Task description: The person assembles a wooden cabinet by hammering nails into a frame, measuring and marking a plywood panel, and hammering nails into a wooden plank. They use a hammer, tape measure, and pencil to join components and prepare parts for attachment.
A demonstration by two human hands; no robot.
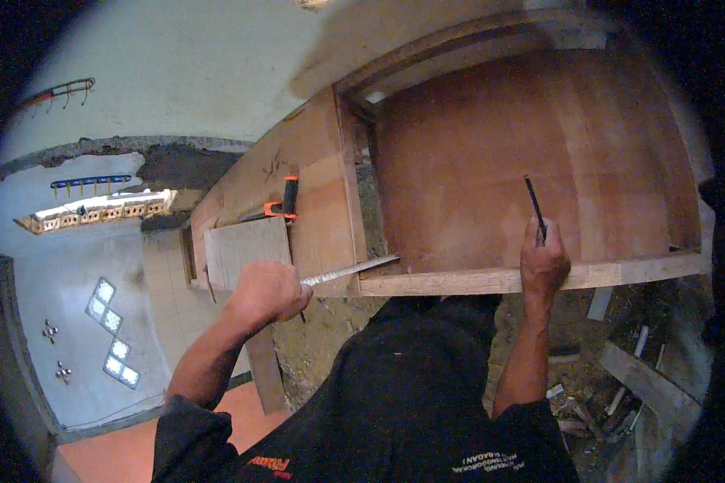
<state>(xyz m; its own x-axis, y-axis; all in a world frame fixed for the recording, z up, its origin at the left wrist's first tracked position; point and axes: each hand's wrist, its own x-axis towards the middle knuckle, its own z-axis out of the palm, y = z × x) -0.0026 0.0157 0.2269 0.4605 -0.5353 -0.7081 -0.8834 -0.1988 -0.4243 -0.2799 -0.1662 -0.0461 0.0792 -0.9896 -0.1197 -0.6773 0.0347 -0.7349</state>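
My left hand [270, 291] is closed in a fist beside the near edge of a wooden frame. From it a pale tape measure [350, 270] blade with fine marks reaches right, over the frame's corner; any case is hidden in the fist. My right hand [545, 262] rests above the frame's near rail [451, 281], its fingers closed round a dark pencil [532, 197] that points away from me. Beyond the rail lies a reddish-brown plywood panel [475, 153], inside the frame. A crossbar [350, 177] divides it from a lighter plywood part at left.
A tool with an orange-and-black handle [288, 200] lies on the left plywood, by a pale square board [254, 248]. Wood offcuts [652, 382] litter the ground at lower right. A wall rises along the far side; orange flooring [242, 419] shows at lower left.
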